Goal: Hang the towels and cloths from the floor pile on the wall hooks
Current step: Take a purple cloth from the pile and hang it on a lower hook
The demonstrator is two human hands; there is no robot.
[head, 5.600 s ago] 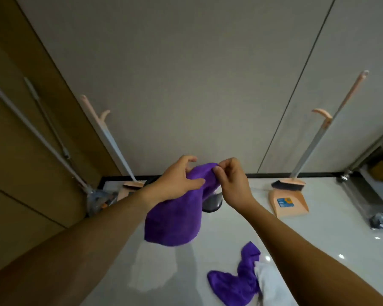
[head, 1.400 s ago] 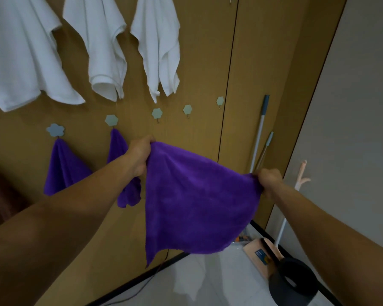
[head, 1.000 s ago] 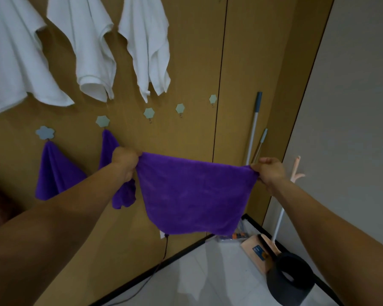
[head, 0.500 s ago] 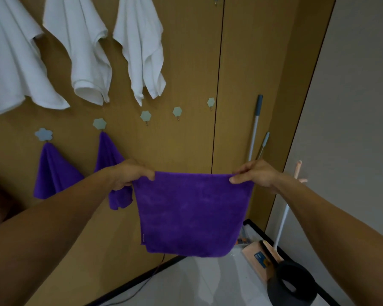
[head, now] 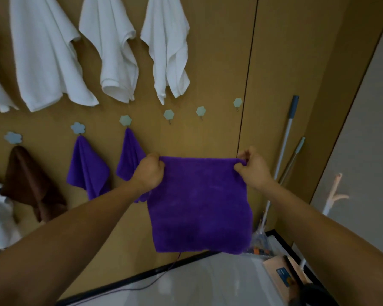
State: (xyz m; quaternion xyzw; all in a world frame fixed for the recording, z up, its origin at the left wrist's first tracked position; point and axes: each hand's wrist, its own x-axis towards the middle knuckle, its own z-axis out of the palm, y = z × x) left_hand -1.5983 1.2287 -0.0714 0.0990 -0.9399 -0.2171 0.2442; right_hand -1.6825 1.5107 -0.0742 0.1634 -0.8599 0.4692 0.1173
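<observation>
i hold one purple cloth [head: 199, 206] spread flat before the wooden wall [head: 219, 62], its top edge stretched level between my two hands. my left hand [head: 149, 173] grips the corner on the cloth's ten o'clock side, fingers curled round the fabric. my right hand [head: 252, 171] pinches the corner on its two o'clock side between thumb and fingers. the cloth hangs free above the floor [head: 208, 283].

the lower row counts six hooks. three carry cloths. one brown cloth [head: 31, 182] and one hung purple cloth [head: 86, 171] lie at nine o'clock of my left hand. a second hung cloth [head: 128, 157], also purple, sits just beside that hand at ten o'clock. three bare hooks sit at twelve o'clock above the held cloth: first hook [head: 169, 114], second hook [head: 201, 111], third hook [head: 237, 102].

higher up, from ten to twelve o'clock, hang four white towels [head: 113, 51], the leftmost cut by the frame edge. two mop handles [head: 290, 129] lean at two o'clock of my right hand, and one pink broom handle [head: 334, 191] at three o'clock.
</observation>
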